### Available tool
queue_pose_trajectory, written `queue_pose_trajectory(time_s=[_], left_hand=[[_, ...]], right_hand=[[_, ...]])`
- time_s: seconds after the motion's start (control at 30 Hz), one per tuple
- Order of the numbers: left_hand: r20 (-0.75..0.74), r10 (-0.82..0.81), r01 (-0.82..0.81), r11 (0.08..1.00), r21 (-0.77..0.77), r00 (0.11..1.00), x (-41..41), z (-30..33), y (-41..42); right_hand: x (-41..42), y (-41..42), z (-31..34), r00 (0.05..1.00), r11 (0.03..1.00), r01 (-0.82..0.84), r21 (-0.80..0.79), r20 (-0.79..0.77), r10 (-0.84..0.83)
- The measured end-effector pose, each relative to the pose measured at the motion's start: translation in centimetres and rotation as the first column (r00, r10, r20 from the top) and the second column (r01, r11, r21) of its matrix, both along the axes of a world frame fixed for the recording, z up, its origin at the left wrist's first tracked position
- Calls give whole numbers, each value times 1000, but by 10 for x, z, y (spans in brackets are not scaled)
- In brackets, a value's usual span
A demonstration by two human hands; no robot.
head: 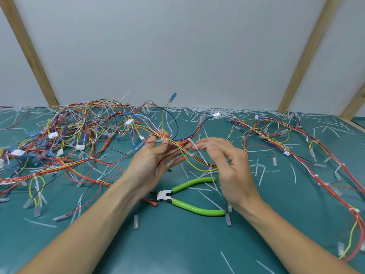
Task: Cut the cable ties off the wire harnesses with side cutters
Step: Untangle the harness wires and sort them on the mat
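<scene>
Holding a wire harness (177, 144) above the table (177, 244), the left hand (152, 161) pinches it; the right hand (227, 165) is relaxed, fingers spread. The side cutters (177, 196) lie below.

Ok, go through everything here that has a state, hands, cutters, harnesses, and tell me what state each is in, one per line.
Left hand: pinching the harness, palm up.
Right hand: fingers loosely curled at the harness; grip unclear.
Harness: lifted off the mat, white ties still on it.
Cutters: lying on the mat, handles spread, unheld.
Left pile: tangled, ties on.
Right harness: laid out, ties on.
Cut ties: scattered loose.
</scene>
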State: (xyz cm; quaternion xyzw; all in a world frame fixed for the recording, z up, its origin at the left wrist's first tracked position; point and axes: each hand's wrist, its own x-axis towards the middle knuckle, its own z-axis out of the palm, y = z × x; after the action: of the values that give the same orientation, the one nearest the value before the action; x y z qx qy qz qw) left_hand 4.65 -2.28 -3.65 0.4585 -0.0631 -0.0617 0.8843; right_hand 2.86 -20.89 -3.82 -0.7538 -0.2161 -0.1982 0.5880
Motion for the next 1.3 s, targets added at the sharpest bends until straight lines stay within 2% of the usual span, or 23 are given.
queue_pose_trajectory(time_s=[0.13, 0.33, 0.53, 0.7, 0.9, 0.97, 1.07, 1.2, 1.3], left_hand=[[-32, -1, -2, 995, -98, 999, -1, 2, 1], [-76, 7, -20, 985, -172, 997, -1, 5, 5], [-147, -33, 4, 981, -193, 989, -4, 6, 5], [-194, -48, 10, 982, -191, 980, -5, 6, 5], [-172, -66, 38, 986, -161, 983, -3, 3, 6], [-119, -40, 28, 995, -100, 992, -2, 2, 4], [-55, 24, -16, 991, 135, 998, -1, -1, 0], [-57, 191, -147, 883, 445, 980, -3, -2, -2], [39, 283, -258, 800, 541, 958, -4, 1, -1]], right_hand=[[1, 0, 0, 997, 999, 43, -10, -64, -43], [0, 1, -5, 991, 960, 73, -270, -90, -100], [-3, 4, -3, 993, 964, 111, -241, 51, -102], [-4, 6, -4, 992, 960, 120, -254, 57, -109], [-5, 8, -3, 985, 958, 151, -245, 113, -127], [-5, 8, -3, 981, 955, 172, -241, 133, -143], [-3, 5, -3, 972, 953, 219, -207, 135, -194], [3, 1, -4, 969, 962, 248, -112, 10, -248], [6, -2, -4, 957, 959, 283, -31, -50, -284]])
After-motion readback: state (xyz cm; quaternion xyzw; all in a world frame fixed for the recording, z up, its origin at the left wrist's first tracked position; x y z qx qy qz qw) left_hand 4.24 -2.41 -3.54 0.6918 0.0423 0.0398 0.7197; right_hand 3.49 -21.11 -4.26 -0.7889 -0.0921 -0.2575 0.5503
